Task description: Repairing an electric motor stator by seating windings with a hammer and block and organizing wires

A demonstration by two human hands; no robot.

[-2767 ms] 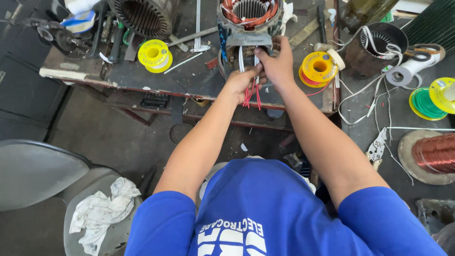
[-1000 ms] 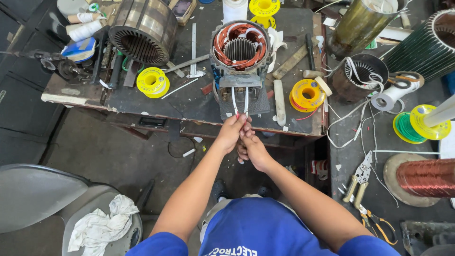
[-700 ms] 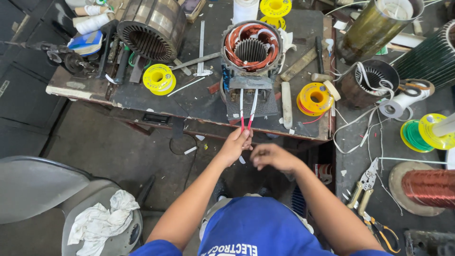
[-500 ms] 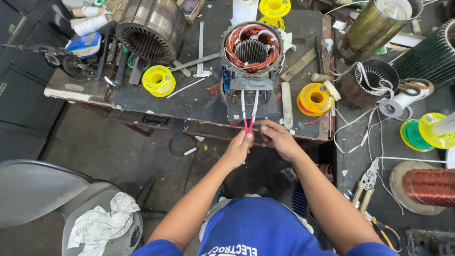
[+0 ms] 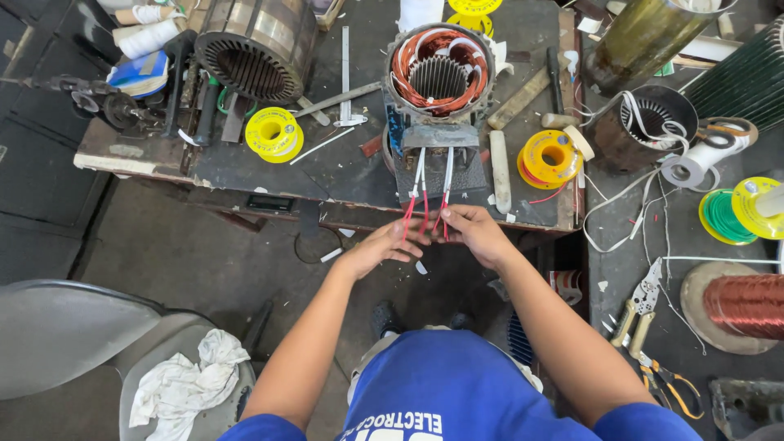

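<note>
A motor stator (image 5: 438,75) with copper windings stands on the dark workbench (image 5: 245,167). White-sleeved leads with red ends (image 5: 425,196) hang from it over the bench's front edge. My left hand (image 5: 384,245) is just below the left leads, its fingers spread and touching their red tips. My right hand (image 5: 475,233) pinches the red ends of the right leads between thumb and fingers.
Two yellow wire spools (image 5: 273,133) (image 5: 549,158) flank the stator. A large empty stator housing (image 5: 256,49) lies at the back left. Pliers (image 5: 639,306), a copper wire reel (image 5: 747,304) and a green spool (image 5: 723,214) sit at right. A white rag (image 5: 184,388) lies on a chair.
Both hands dropped from the stator leads to below the bench edge, then rose again; now the fingers are at the red lead ends.
</note>
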